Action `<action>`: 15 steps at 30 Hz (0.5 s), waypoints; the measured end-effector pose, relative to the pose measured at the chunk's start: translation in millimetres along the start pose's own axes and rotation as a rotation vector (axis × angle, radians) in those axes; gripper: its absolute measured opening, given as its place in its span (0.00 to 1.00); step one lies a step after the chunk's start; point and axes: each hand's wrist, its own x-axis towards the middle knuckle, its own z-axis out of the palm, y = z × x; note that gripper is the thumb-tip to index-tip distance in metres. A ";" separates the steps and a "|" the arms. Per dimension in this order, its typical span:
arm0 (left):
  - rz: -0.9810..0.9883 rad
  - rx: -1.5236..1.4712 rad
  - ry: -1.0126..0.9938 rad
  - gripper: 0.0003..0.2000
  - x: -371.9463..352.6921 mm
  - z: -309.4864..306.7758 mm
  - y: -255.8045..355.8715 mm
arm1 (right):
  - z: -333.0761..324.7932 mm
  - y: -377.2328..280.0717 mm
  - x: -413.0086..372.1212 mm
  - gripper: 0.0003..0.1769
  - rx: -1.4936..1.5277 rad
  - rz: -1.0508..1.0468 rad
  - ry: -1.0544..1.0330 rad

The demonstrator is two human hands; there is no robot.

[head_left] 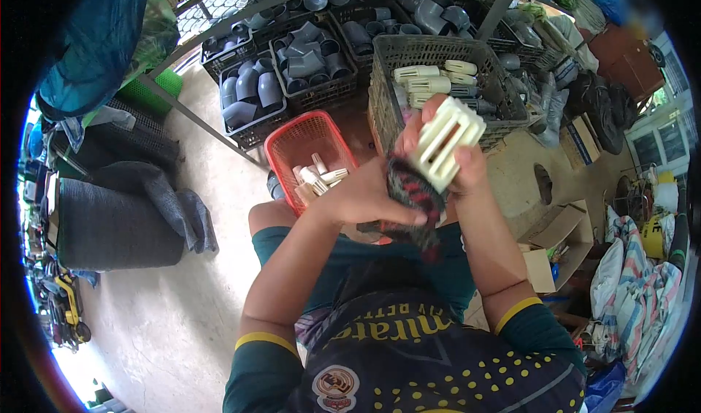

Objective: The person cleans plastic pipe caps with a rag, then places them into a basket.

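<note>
A cream slotted plastic fitting is gripped in my right hand, with fingers behind it and the thumb on its side. My left hand holds a dark cloth with red marks against the lower end of the fitting. Below and left of the hands, a red plastic basket holds several smaller cream fittings. Beyond my right hand stands a large grey-brown crate with more cream slotted fittings and some grey ones inside.
Black crates of grey pipe fittings line the far side under a metal frame. A dark mesh roll lies at the left. An open cardboard box and striped sacks are at the right.
</note>
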 end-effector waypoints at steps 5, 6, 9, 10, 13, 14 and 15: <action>-0.132 -0.604 -0.353 0.38 -0.4 5.1 -31.1 | 3.1 7.8 18.0 0.36 0.234 0.030 -0.299; -0.106 -0.562 -0.196 0.38 -3.0 9.1 -22.0 | 9.5 2.2 19.4 0.36 0.198 0.079 -0.227; 0.043 -0.342 0.200 0.30 -6.6 12.4 -6.6 | 16.6 -8.6 22.7 0.33 -0.124 0.037 -0.017; 0.083 -0.242 0.239 0.29 -5.2 10.1 -7.0 | 17.5 -8.7 22.5 0.32 -0.225 0.030 0.035; 0.246 0.155 0.444 0.27 3.6 4.8 -16.0 | 30.8 6.1 18.6 0.26 -0.292 -0.049 0.330; 0.253 0.243 0.552 0.28 4.1 8.2 -16.8 | 35.5 10.1 18.4 0.25 -0.326 -0.084 0.431; 0.258 0.331 0.663 0.28 3.1 15.7 -11.2 | 36.9 15.8 16.8 0.21 -0.453 -0.144 0.466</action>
